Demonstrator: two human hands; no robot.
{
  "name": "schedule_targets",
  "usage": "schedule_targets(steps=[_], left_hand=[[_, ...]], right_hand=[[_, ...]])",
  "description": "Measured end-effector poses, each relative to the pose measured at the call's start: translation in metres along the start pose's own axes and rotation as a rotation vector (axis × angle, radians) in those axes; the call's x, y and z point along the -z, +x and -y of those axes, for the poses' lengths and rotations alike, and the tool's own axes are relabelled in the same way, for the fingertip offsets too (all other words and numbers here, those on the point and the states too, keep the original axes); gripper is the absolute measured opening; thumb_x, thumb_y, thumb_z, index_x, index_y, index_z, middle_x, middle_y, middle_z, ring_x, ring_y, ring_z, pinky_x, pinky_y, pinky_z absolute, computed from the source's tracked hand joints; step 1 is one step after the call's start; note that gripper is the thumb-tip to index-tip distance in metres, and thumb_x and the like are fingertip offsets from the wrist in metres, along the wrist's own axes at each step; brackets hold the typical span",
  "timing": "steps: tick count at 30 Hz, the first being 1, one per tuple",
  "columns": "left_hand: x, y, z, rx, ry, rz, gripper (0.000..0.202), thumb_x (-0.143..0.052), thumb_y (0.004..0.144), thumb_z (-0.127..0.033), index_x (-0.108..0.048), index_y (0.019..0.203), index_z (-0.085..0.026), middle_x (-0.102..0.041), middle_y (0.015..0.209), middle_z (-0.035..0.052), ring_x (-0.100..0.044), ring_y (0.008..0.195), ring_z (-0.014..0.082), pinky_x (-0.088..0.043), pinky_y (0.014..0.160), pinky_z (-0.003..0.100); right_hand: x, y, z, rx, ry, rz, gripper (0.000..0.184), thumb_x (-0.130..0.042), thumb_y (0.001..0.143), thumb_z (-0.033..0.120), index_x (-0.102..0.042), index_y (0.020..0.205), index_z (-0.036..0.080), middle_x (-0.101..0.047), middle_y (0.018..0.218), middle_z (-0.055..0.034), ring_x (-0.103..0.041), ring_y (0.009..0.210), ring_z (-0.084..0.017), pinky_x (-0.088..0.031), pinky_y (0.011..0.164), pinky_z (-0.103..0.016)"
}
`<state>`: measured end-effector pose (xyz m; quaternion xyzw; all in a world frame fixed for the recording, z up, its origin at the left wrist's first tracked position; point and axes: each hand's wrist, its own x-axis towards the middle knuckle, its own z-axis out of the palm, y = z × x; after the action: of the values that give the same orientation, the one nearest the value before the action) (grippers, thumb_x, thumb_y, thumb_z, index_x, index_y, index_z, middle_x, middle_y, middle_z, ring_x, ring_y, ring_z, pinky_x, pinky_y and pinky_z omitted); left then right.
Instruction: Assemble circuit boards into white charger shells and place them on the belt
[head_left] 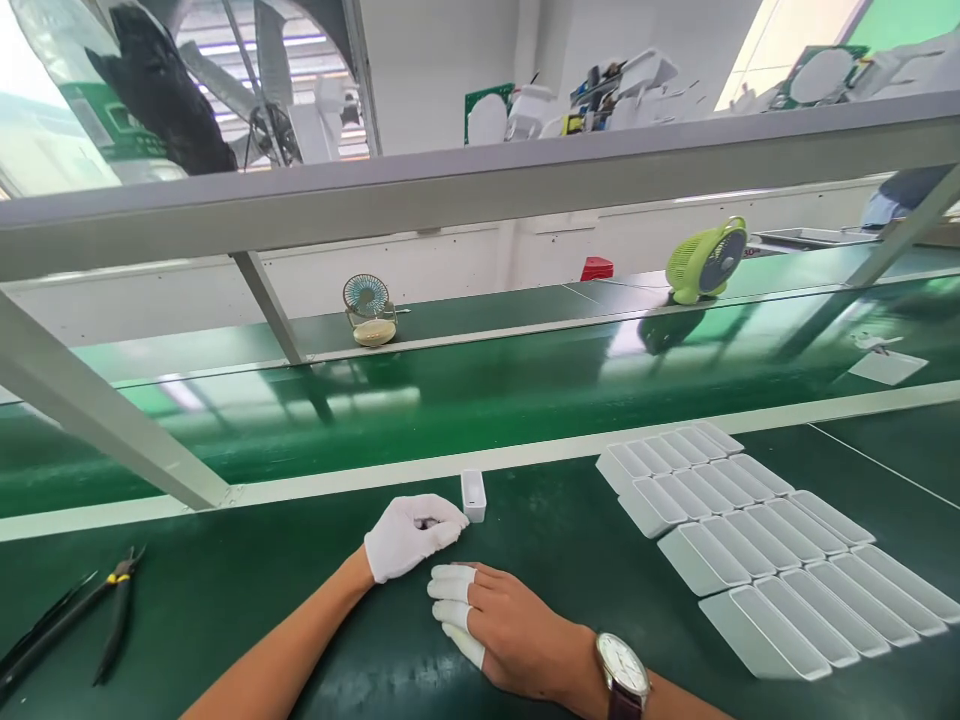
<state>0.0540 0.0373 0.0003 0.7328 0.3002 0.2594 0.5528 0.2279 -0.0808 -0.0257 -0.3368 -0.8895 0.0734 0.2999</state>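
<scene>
And here on the green worktop (555,505), the small white box (473,495) is met at its near left corner by the gloved left hand (416,537), its fingers nearly closed; whether a grip is had cannot be told. Nearer, the right hand (510,630) is held low, fingers loosely bent, their contents hidden. White trays (780,632) are lined up right.

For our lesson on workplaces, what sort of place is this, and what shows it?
Probably an assembly workshop: a long green strip, likely a conveyor belt, runs beyond the workbench, where white open cases lie in rows and pliers lie nearby.
</scene>
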Motion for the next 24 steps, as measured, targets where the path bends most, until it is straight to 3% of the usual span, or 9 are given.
schedule_targets(steps=[4,8,10,16,20,24], left_hand=[[-0.005,-0.001,-0.001,-0.013,0.073,0.013,0.021,-0.073,0.077,-0.032,-0.078,0.092,-0.019,-0.076,0.108,0.008,-0.069,0.094,0.0207,-0.056,0.083,0.031],[-0.007,0.001,0.0,0.044,0.147,-0.05,0.014,-0.069,0.078,-0.03,-0.075,0.076,-0.018,-0.076,0.088,0.0057,-0.067,0.079,0.0174,-0.055,0.071,0.027],[-0.009,0.002,0.002,0.06,0.168,-0.1,0.015,-0.067,0.08,-0.03,-0.074,0.075,-0.018,-0.075,0.087,0.0055,-0.065,0.075,0.016,-0.054,0.067,0.027],[-0.014,0.002,0.004,-0.007,0.189,-0.085,0.013,-0.068,0.08,-0.029,-0.078,0.081,-0.022,-0.077,0.101,0.0054,-0.069,0.093,0.0197,-0.056,0.081,0.029],[-0.004,0.001,0.001,0.022,0.008,-0.022,0.018,-0.072,0.078,-0.033,-0.077,0.073,-0.016,-0.076,0.087,0.0083,-0.068,0.077,0.0176,-0.055,0.068,0.027],[0.016,0.003,0.003,0.128,-0.339,0.145,0.042,-0.073,0.078,-0.051,-0.075,0.069,-0.01,-0.073,0.072,0.0111,-0.058,0.049,0.0112,-0.045,0.045,0.023]], right_hand=[[-0.003,-0.002,-0.001,-0.016,0.015,0.054,0.023,-0.052,0.098,0.016,-0.069,0.113,0.017,-0.072,0.123,-0.0122,-0.064,0.121,-0.021,-0.045,0.114,-0.039],[-0.003,-0.001,0.0,-0.027,0.018,0.075,0.023,-0.052,0.098,0.015,-0.067,0.115,0.017,-0.072,0.123,-0.0114,-0.061,0.126,-0.018,-0.042,0.117,-0.037],[-0.002,-0.001,0.001,-0.023,0.012,0.069,0.023,-0.052,0.097,0.014,-0.066,0.116,0.018,-0.071,0.125,-0.0118,-0.058,0.13,-0.018,-0.041,0.118,-0.037],[-0.005,-0.004,-0.002,-0.07,0.04,0.072,0.024,-0.056,0.098,0.024,-0.068,0.118,0.018,-0.074,0.118,-0.0116,-0.066,0.12,-0.02,-0.04,0.119,-0.041],[-0.004,-0.004,-0.011,0.006,0.031,0.092,0.029,-0.053,0.101,0.032,-0.068,0.121,0.018,-0.075,0.117,-0.0131,-0.068,0.117,-0.022,-0.041,0.118,-0.045],[-0.008,-0.008,-0.017,0.015,0.03,0.081,0.026,-0.05,0.103,0.031,-0.071,0.116,0.022,-0.077,0.103,-0.0082,-0.073,0.106,-0.021,-0.04,0.119,-0.047]])
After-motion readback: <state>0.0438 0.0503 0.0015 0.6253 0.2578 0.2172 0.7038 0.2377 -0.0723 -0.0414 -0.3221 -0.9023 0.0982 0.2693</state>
